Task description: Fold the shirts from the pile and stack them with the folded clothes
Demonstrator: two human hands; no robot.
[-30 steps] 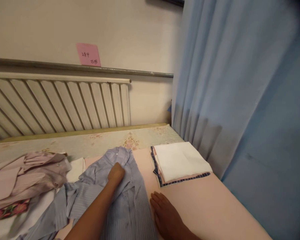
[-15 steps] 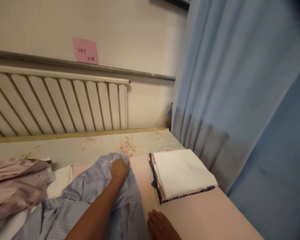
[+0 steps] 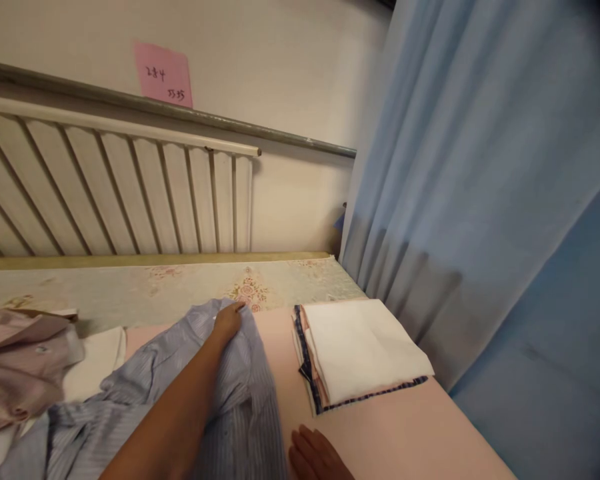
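Note:
A blue striped shirt (image 3: 253, 393) lies spread over the pink surface, its collar towards the wall. My left hand (image 3: 229, 321) is closed on the shirt near the collar, the forearm crossing over the cloth. Flat on the pink surface, just right of the shirt's edge, rests my right hand (image 3: 316, 457); its fingers are stretched out and hold nothing. The wrist and part of that palm fall outside the view.
To the right is a folded stack of cloth, white (image 3: 365, 347) on top with dark checked edges. A dusty pink garment (image 3: 27, 370) lies at the left beside white cloth (image 3: 95, 360). Behind stand a radiator (image 3: 130, 193) and, at right, a blue curtain (image 3: 430, 167).
The view has shifted slightly. My left hand has moved a little away and left at the collar, and the shirt's upper part looks smoother. My right hand stays flat beside the shirt.

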